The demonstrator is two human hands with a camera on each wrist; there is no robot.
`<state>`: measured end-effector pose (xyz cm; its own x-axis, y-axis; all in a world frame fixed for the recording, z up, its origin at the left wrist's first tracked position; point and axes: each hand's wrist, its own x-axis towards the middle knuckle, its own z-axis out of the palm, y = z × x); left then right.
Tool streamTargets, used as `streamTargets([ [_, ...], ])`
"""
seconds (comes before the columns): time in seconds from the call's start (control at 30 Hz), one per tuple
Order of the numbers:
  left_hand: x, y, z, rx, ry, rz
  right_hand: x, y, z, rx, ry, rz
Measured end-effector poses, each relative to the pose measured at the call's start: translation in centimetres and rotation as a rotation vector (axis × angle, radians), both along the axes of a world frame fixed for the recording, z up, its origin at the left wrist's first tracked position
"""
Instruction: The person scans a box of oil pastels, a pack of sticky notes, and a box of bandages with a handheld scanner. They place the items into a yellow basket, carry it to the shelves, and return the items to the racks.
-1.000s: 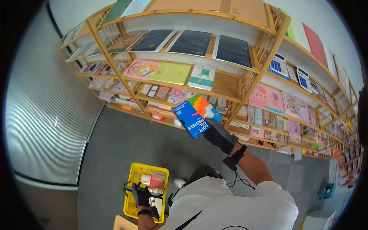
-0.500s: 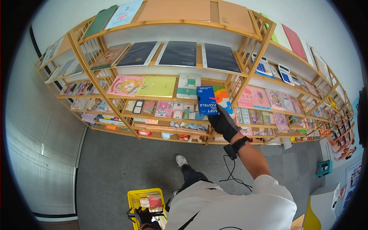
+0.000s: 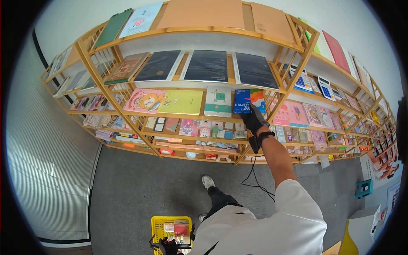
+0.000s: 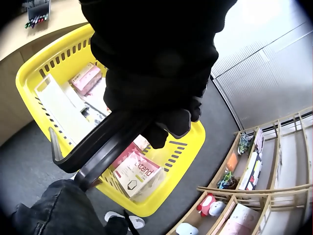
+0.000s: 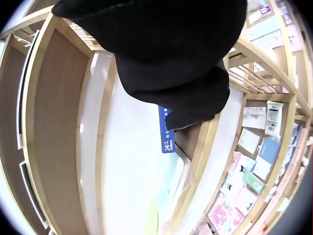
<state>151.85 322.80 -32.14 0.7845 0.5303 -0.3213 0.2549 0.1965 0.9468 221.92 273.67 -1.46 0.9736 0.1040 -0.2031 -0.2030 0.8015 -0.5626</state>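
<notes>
My gloved right hand (image 3: 254,120) holds a blue box of soft oil pastels (image 3: 242,104) at the right end of the third shelf down. The box has a colourful picture on its right part and stands beside a white and green notebook (image 3: 218,102). In the right wrist view the box's blue side (image 5: 167,139) shows below the dark glove, which hides the rest. Low at my side, my gloved left hand (image 3: 169,246) grips the black handles (image 4: 110,149) of a yellow basket (image 4: 188,149). Inside it lie several boxes, including a white one marked Extend (image 4: 138,171).
Wooden shelves (image 3: 178,115) span the view, with dark folders (image 3: 207,66), a yellow-green folder (image 3: 183,102) and calculators (image 3: 326,88). A ribbed panel (image 3: 55,170) stands at left. On the grey floor at right is a teal stool (image 3: 364,188).
My right hand has carried the pastel box up and right to the third shelf, beside the notebook. The basket sits lower in the head view, still in my left hand.
</notes>
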Motion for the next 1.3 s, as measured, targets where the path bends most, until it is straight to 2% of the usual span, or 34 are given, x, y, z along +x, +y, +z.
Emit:
streamTargets([
  [0.2, 0.9, -0.8, 1.2, -0.144, 0.028, 0.01, 1.3, -2.2, -2.7, -0.179, 0.009, 0.096],
  [0.3, 1.9, -1.2, 2.9, -0.211, 0.042, 0.008, 2.3, -2.6, -4.0, -0.48, -0.273, 0.227],
  [0.33, 2.7, -1.2, 3.8, -0.23, 0.044, 0.006, 1.8, -2.4, -3.3, -0.478, -0.274, 0.219],
  [0.43, 3.1, -0.4, 3.9, -0.288, 0.053, 0.006, -0.9, -0.8, 0.6, -0.222, 0.098, 0.18],
  [0.57, 3.0, 0.3, 3.4, -0.369, 0.067, 0.011, -0.9, -1.0, 0.3, -0.207, 0.073, 0.236],
  [0.73, 2.3, 0.1, 3.0, -0.478, 0.078, 0.038, -2.0, 0.0, 2.1, -0.199, 0.086, 0.199],
  [0.83, 2.0, -0.4, 2.7, -0.548, 0.082, 0.056, -3.4, 0.4, 2.7, -0.095, 0.089, 0.199],
  [1.0, 3.3, -1.1, 2.2, -0.664, 0.079, 0.059, -4.9, 0.4, 2.6, -0.188, 0.005, 0.233],
  [1.1, 2.7, -1.5, 2.0, -0.732, 0.087, 0.076, -5.2, 0.5, 1.8, -0.33, 0.109, 0.242],
  [1.23, 0.8, -3.5, 2.0, -0.834, 0.084, 0.133, -5.5, 2.0, 0.8, -0.324, 0.06, 0.206],
  [1.27, 0.2, -4.3, 2.3, -0.857, 0.071, 0.162, -5.3, 2.7, 0.4, -0.324, 0.051, 0.233],
  [1.3, -0.5, -5.0, 2.0, -0.88, 0.052, 0.201, -4.7, 3.2, -0.6, -0.254, -0.065, 0.336],
])
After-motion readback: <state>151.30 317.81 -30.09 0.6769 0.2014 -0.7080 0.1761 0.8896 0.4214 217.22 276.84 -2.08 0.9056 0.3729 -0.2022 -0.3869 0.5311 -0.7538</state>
